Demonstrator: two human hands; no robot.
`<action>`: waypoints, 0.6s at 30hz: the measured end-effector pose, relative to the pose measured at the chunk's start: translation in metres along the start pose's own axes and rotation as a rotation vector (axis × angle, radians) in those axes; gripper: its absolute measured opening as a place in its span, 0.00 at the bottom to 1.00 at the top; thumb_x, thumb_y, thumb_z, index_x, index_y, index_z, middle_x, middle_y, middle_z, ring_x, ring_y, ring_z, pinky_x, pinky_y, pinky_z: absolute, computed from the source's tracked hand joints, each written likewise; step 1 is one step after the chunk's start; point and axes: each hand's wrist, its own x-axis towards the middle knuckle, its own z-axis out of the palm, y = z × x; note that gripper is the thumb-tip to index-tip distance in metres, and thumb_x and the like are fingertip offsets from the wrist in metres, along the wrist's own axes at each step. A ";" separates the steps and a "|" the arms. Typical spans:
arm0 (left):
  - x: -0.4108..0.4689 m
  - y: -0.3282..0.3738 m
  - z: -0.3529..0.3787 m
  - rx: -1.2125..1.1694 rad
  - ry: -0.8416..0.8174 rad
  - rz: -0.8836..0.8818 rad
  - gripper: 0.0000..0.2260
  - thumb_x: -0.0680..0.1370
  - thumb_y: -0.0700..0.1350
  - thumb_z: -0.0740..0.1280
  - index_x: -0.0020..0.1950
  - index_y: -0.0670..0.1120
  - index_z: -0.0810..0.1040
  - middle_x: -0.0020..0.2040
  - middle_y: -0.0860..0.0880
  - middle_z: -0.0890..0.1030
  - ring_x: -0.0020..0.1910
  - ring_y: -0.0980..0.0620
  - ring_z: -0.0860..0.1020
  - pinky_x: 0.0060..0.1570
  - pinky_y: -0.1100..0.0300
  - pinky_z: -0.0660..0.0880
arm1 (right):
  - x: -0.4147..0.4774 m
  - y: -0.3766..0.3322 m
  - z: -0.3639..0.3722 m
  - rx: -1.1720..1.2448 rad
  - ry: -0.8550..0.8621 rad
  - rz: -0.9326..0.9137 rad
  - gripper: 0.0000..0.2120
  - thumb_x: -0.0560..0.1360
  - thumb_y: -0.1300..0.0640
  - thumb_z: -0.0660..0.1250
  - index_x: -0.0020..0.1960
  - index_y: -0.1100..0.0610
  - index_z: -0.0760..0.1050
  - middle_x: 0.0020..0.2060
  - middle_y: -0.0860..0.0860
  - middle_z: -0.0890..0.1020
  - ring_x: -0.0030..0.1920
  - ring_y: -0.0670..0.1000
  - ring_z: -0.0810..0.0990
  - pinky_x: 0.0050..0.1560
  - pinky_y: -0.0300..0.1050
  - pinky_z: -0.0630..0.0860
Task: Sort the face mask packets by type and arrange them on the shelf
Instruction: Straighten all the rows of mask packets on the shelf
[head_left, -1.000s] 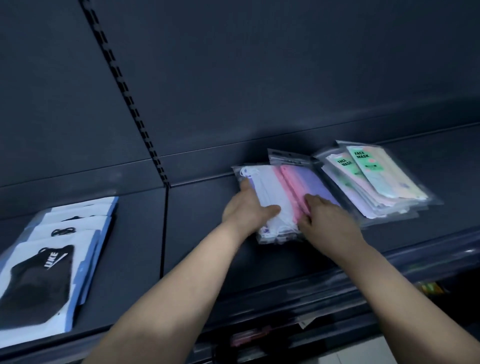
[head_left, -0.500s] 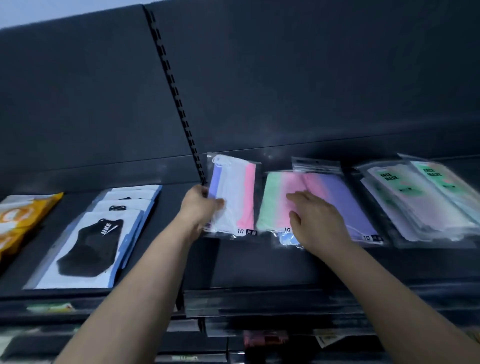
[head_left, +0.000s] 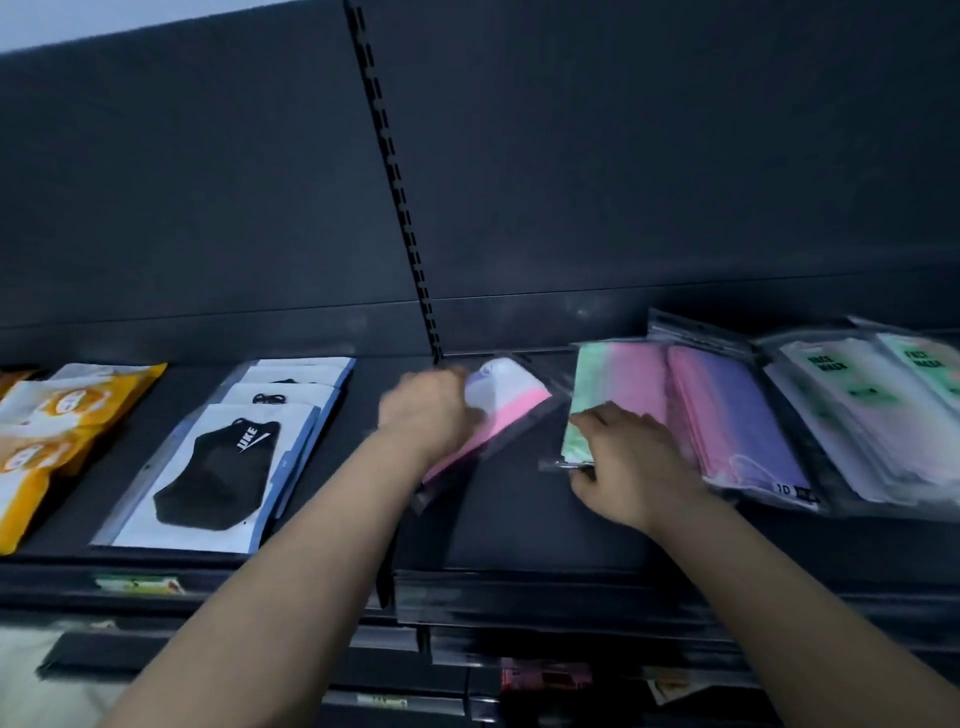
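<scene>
My left hand (head_left: 423, 410) grips a clear packet of white and pink masks (head_left: 506, 402), tilted and lifted off the dark shelf (head_left: 545, 525). My right hand (head_left: 628, 465) holds the lower left corner of a packet of green, pink and purple masks (head_left: 670, 400) that lies on the shelf to the right. Further right lies a fanned pile of clear packets with green "FACE MASK" labels (head_left: 862, 410). Left of my hands lies a stack of white and blue packets showing a black mask (head_left: 223, 462). Orange and white packets (head_left: 57, 426) lie at the far left.
A slotted upright rail (head_left: 395, 187) runs down the dark back panel (head_left: 649, 156) and ends behind my left hand. Below the shelf's front edge (head_left: 519, 587) are lower shelves with price strips and small items. Bare shelf surface shows between my two hands.
My left hand has turned the white and pink packet from flat to tilted and lifted it. My right hand slid to the green-pink packet's lower left corner. The camera view shifted left.
</scene>
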 end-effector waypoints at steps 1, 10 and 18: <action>-0.002 0.004 0.007 -0.032 -0.126 0.007 0.26 0.74 0.61 0.66 0.69 0.53 0.70 0.66 0.46 0.75 0.64 0.43 0.72 0.58 0.52 0.72 | 0.001 0.000 -0.001 -0.009 -0.013 0.016 0.29 0.73 0.44 0.63 0.70 0.53 0.65 0.65 0.50 0.71 0.64 0.53 0.70 0.65 0.50 0.66; 0.006 -0.011 0.021 0.077 -0.314 -0.018 0.29 0.78 0.67 0.53 0.76 0.57 0.57 0.74 0.43 0.63 0.70 0.38 0.65 0.68 0.48 0.66 | 0.009 -0.008 -0.007 -0.026 -0.091 0.147 0.26 0.74 0.41 0.61 0.67 0.54 0.68 0.61 0.52 0.72 0.62 0.55 0.71 0.65 0.57 0.65; 0.005 -0.030 0.016 -0.098 -0.228 0.312 0.19 0.77 0.44 0.64 0.66 0.56 0.75 0.70 0.52 0.72 0.68 0.52 0.71 0.66 0.56 0.70 | 0.010 -0.010 -0.004 -0.159 -0.015 0.281 0.24 0.76 0.42 0.60 0.63 0.58 0.68 0.59 0.55 0.71 0.57 0.57 0.72 0.51 0.50 0.70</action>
